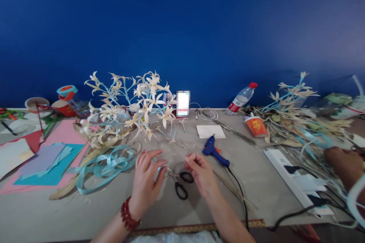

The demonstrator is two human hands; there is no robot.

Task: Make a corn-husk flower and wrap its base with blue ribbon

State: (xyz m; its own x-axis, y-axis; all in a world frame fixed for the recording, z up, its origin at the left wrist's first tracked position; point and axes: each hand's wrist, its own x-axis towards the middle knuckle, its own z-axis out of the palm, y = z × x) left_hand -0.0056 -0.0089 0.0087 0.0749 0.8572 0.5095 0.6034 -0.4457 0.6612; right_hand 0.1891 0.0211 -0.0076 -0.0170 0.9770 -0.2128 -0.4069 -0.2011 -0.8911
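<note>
My left hand (pixel 148 178), with a red bead bracelet at the wrist, has its fingers curved and apart. A bit of light blue shows behind its fingers; I cannot make out whether they touch it. My right hand (pixel 199 172) pinches a thin wire (pixel 184 146) between thumb and forefinger. Below and between both hands lie scissors with black handles (pixel 181 190), their blades partly hidden by the left fingers. Loops of light blue ribbon (pixel 107 165) lie left of my left hand. Beyond my right hand rests a blue glue gun (pixel 215 151), its cord trailing toward the front edge.
Cream flowers on blue stems (pixel 142 102) stand at the back, near a phone (pixel 183 103). A bottle (pixel 242 98), an orange cup (pixel 256 126) and a power strip (pixel 295 180) are rightward. Another person's hand (pixel 343 165) is far right. Coloured paper (pixel 48 163) lies left.
</note>
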